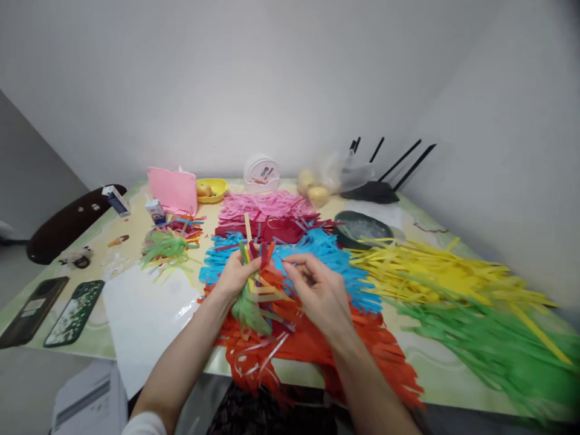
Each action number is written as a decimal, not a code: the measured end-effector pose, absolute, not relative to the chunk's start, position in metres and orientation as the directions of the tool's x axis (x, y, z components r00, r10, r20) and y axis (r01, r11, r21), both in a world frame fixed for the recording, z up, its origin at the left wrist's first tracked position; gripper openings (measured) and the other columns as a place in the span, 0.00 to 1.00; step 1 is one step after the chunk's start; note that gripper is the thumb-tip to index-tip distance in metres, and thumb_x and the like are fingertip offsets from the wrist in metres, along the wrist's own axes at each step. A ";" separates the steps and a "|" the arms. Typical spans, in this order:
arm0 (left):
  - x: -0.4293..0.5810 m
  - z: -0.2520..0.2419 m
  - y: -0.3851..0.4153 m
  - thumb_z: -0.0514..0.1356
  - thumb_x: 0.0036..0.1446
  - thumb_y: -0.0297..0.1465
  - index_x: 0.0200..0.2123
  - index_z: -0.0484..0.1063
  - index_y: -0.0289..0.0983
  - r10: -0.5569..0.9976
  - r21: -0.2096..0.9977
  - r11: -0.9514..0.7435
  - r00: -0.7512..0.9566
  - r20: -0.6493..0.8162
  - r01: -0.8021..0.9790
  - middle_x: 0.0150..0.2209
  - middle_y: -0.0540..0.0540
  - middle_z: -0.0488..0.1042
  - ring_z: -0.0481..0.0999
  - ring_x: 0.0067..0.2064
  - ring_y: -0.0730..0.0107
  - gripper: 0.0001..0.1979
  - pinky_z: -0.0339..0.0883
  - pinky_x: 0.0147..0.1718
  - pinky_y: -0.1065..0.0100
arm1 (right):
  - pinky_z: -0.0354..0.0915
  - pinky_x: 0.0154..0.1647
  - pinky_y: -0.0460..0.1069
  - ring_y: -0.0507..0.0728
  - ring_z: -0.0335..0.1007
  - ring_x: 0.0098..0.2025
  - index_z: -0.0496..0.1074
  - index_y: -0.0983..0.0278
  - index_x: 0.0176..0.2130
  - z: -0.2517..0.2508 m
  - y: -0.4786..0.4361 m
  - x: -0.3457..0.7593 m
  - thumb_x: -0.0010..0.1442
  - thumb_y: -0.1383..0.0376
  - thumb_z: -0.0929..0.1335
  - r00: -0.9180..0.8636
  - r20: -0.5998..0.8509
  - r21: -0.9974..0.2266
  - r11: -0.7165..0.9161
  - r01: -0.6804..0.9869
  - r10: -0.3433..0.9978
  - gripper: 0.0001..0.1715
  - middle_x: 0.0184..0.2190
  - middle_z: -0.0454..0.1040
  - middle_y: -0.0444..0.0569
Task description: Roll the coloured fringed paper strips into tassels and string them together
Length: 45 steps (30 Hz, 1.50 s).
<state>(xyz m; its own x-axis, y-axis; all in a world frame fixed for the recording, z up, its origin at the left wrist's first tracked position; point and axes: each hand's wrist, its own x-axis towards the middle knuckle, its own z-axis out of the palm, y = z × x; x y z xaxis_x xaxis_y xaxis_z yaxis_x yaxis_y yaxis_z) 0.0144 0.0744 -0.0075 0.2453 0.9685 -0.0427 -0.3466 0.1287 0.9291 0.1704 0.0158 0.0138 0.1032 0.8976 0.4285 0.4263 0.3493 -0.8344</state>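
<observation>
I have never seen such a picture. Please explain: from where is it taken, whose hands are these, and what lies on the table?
No machine here. One camera, worn on a person's head, looks down at that person's own bare hands. The left hand grips a bunch of mixed paper strips. The right hand reaches to the bunch; whether it pinches a strip is unclear. On the table lie piles of strips: pink, blue, orange, yellow, green. Two phones lie at the left.
</observation>
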 end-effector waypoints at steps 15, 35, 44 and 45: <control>0.011 -0.015 0.069 0.74 0.39 0.43 0.34 0.76 0.35 0.982 0.949 0.120 0.177 -0.069 -0.292 0.28 0.50 0.77 0.72 0.28 0.73 0.23 0.65 0.31 0.71 | 0.52 0.19 0.45 0.48 0.54 0.18 0.72 0.64 0.34 -0.003 0.023 0.166 0.63 0.58 0.66 0.118 0.332 -0.900 0.276 0.336 0.936 0.12 0.17 0.61 0.38; 0.008 -0.011 0.069 0.70 0.49 0.38 0.35 0.72 0.37 0.978 0.981 -0.061 0.185 0.096 -0.186 0.34 0.48 0.79 0.80 0.41 0.62 0.15 0.69 0.43 0.65 | 0.50 0.13 0.40 0.46 0.53 0.14 0.68 0.58 0.35 0.019 0.027 0.193 0.60 0.60 0.71 0.600 0.374 -0.773 0.596 -0.220 0.707 0.08 0.17 0.65 0.35; -0.002 -0.002 0.072 0.74 0.39 0.42 0.36 0.73 0.34 0.987 0.949 0.097 0.152 -0.053 -0.301 0.28 0.47 0.81 0.80 0.30 0.67 0.25 0.71 0.31 0.69 | 0.63 0.23 0.46 0.51 0.66 0.22 0.78 0.61 0.37 0.015 0.015 0.173 0.61 0.61 0.69 0.138 0.472 -0.813 0.369 0.451 0.871 0.08 0.24 0.75 0.44; -0.002 -0.002 0.071 0.75 0.39 0.41 0.37 0.74 0.34 0.987 0.948 0.096 0.156 -0.050 -0.305 0.28 0.47 0.81 0.79 0.29 0.68 0.25 0.71 0.30 0.70 | 0.63 0.23 0.46 0.51 0.66 0.21 0.78 0.61 0.36 0.014 0.016 0.168 0.62 0.60 0.69 0.099 0.467 -0.802 0.373 0.467 0.879 0.09 0.23 0.75 0.44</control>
<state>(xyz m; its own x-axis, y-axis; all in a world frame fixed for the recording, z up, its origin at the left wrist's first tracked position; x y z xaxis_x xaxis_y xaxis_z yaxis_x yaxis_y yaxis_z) -0.0021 0.0713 -0.0022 0.1557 0.9866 -0.0496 -0.3047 0.0957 0.9476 0.1680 0.0164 0.0142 0.0988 0.8787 0.4670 0.4671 0.3734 -0.8015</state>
